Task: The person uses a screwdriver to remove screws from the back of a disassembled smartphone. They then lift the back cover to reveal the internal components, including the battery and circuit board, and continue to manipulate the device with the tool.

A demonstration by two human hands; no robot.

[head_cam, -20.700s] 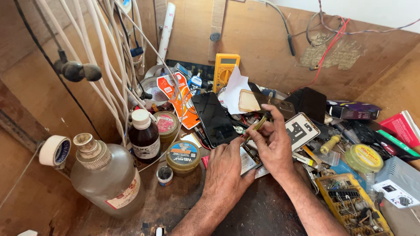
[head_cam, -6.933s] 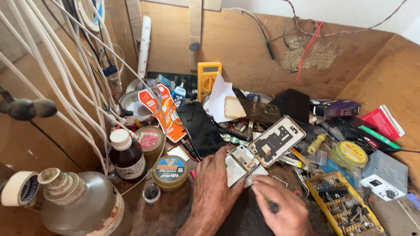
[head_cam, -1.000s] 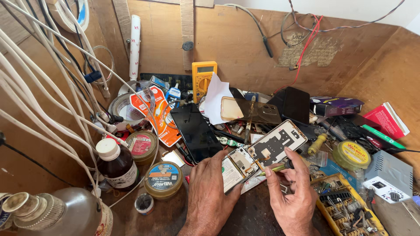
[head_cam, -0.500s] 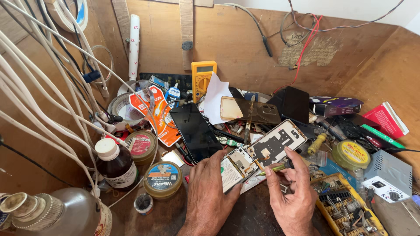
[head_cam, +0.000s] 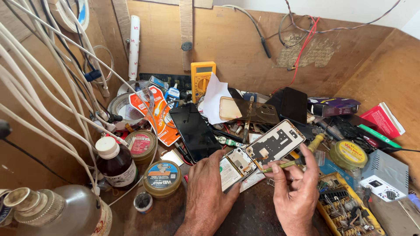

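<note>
Opened phone under both hands on a crowded repair bench.

Nearest: left hand [head_cam: 205,192] lies flat with fingers closed over the lower end of the opened phone [head_cam: 256,155], pinning it to the bench [head_cam: 249,214]. Right hand [head_cam: 295,188] pinches a yellow-handled screwdriver [head_cam: 291,163] between thumb and fingers, tip resting on the phone's middle. The back cover is already off and the inner board and frame are bare; the phone is not put back together, and I cannot tell which screws are out. Left of the hands: a solder paste tin [head_cam: 162,177] and a brown bottle [head_cam: 114,162]. Further back: a black screen panel [head_cam: 194,131], then a yellow meter [head_cam: 203,78] against the wooden wall.
</note>
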